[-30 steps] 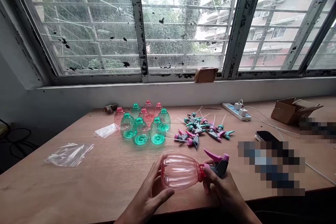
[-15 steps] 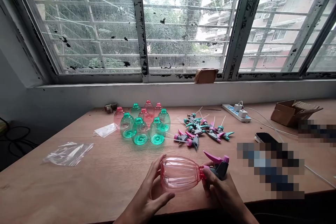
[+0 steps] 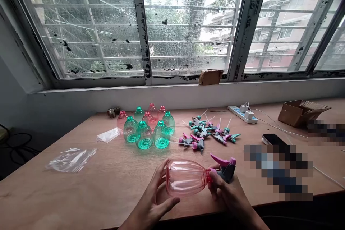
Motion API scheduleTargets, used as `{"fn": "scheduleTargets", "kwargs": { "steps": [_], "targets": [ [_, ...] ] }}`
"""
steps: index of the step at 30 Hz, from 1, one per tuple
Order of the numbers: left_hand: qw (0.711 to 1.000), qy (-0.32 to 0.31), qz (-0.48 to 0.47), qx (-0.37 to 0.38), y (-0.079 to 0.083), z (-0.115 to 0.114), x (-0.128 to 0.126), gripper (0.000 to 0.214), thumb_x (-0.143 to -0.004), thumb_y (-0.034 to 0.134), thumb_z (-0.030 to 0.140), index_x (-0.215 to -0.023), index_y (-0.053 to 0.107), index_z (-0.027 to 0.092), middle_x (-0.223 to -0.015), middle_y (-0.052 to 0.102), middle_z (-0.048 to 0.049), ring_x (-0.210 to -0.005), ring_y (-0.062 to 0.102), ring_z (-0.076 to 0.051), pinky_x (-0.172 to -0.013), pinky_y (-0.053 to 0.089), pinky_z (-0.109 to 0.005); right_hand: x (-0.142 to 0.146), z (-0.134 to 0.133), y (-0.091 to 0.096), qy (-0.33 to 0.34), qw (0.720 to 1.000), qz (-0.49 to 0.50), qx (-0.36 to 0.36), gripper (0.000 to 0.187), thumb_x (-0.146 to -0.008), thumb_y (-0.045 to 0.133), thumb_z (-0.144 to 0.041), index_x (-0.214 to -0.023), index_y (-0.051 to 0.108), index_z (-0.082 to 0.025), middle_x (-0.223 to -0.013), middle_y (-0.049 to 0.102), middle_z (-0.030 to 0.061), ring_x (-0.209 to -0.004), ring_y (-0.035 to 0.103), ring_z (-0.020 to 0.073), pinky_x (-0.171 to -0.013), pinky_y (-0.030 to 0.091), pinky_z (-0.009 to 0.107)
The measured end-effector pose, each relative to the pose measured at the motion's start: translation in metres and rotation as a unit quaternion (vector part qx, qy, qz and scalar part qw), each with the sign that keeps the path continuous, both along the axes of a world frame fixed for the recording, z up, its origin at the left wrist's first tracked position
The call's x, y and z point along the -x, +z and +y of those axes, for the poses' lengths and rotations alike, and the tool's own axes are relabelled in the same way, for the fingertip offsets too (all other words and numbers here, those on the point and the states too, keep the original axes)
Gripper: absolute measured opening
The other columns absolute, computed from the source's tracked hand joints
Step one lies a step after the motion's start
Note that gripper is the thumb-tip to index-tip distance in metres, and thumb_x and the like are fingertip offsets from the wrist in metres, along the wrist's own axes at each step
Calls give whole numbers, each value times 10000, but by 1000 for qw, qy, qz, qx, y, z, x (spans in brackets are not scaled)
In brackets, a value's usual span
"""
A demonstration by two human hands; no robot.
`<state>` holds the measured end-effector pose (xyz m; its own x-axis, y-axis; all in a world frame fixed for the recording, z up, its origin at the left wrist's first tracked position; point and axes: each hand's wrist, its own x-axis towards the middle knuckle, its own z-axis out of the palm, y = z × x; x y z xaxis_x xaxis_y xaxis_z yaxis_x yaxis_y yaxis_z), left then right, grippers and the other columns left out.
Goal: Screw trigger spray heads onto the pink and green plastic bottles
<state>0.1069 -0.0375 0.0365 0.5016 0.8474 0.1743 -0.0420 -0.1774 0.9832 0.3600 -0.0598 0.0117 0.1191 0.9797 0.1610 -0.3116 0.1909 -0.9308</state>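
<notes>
A clear pink spray bottle (image 3: 185, 178) lies sideways between my hands, above the front of the table. My left hand (image 3: 159, 190) cups its base, fingers behind and thumb in front. At the neck, my right hand (image 3: 225, 190) grips the collar with thumb and fingers. The grey and pink trigger sprayer head (image 3: 228, 169) sits on the bottle's neck, its pink lever pointing up and left. Beyond my hands stand several green bottles (image 3: 161, 136) and pink bottles (image 3: 122, 120), all without sprayer heads. Right of them lies a pile of loose trigger sprayers (image 3: 199, 131) with thin tubes.
Clear plastic bags (image 3: 71, 160) lie on the left of the wooden table (image 3: 67, 197). A white power strip (image 3: 242, 115) with plugs and cables, a phone (image 3: 275, 140) and an open cardboard box (image 3: 295, 113) are on the right. Windows line the wall behind.
The view has tilted slightly. Both hands keep almost the same hold on the pink spray bottle, which has shifted very slightly to the right in view.
</notes>
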Motion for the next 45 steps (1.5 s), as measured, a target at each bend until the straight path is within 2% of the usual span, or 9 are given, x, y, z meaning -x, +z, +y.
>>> {"fn": "scheduleTargets", "kwargs": {
  "steps": [3,8,11,14,18,24,31,40,45],
  "targets": [
    [999,13,2,-33,-7,3,0,782,-877,744,387,-1511,289,421,-1604,386,-58,-1467,366,-328,-1241,202,-537,0,0,-1,-3,1000,-9,4,358,-822,766,-494,-854,606,-176,-550,683,-15,-333,542,98,-332,388,184],
    [1000,13,-2,-15,-10,2,3,875,-833,789,411,-1522,251,441,-1609,356,-55,-1463,364,-333,-1212,303,-500,0,1,0,-3,1000,-15,-3,355,-826,763,-489,-870,615,-170,-565,683,-9,-348,552,107,-338,395,198],
    [1000,0,-9,16,-4,0,4,778,-864,728,479,-1513,300,443,-1625,312,-29,-1481,326,-338,-1187,361,-478,0,2,-1,3,1000,-25,-4,318,-849,755,-454,-881,629,-164,-572,678,-17,-359,560,98,-356,413,196],
    [1000,7,19,-7,-2,-1,2,743,-869,744,422,-1494,345,463,-1645,275,19,-1506,273,-317,-1228,294,-454,-1,3,-4,1,1000,-14,-8,321,-846,756,-460,-887,624,-170,-566,687,-17,-349,562,99,-344,405,190],
    [999,23,11,-23,-5,0,0,788,-875,750,384,-1507,290,491,-1630,339,23,-1488,329,-293,-1250,237,-464,-2,3,-8,-4,1000,-3,-11,322,-840,762,-457,-880,611,-175,-564,694,-10,-342,568,105,-333,399,189],
    [999,-15,-15,38,4,-5,1,729,-908,701,414,-1516,300,388,-1617,359,-56,-1461,378,-319,-1200,343,-466,0,3,-5,1,1000,-8,0,343,-831,766,-467,-899,633,-158,-560,675,-11,-348,562,105,-339,399,191],
    [998,22,0,-51,1,-1,-3,734,-894,717,400,-1484,280,386,-1610,367,-76,-1497,306,-309,-1249,187,-495,0,2,-2,1,1000,-5,7,366,-819,770,-496,-890,621,-168,-564,682,-12,-349,560,99,-349,392,185],
    [1000,-3,-11,28,4,-2,0,797,-854,758,420,-1502,298,361,-1619,344,-96,-1467,360,-346,-1207,301,-527,-2,1,0,7,999,28,30,391,-766,816,-488,-886,611,-178,-541,687,-12,-336,548,120,-317,387,194],
    [999,26,22,-38,-4,2,0,803,-854,764,384,-1525,324,396,-1665,231,-44,-1506,265,-348,-1222,285,-498,-1,1,1,8,1000,13,26,376,-778,807,-485,-884,626,-173,-550,690,-14,-350,550,116,-336,398,198]
  ]
}}
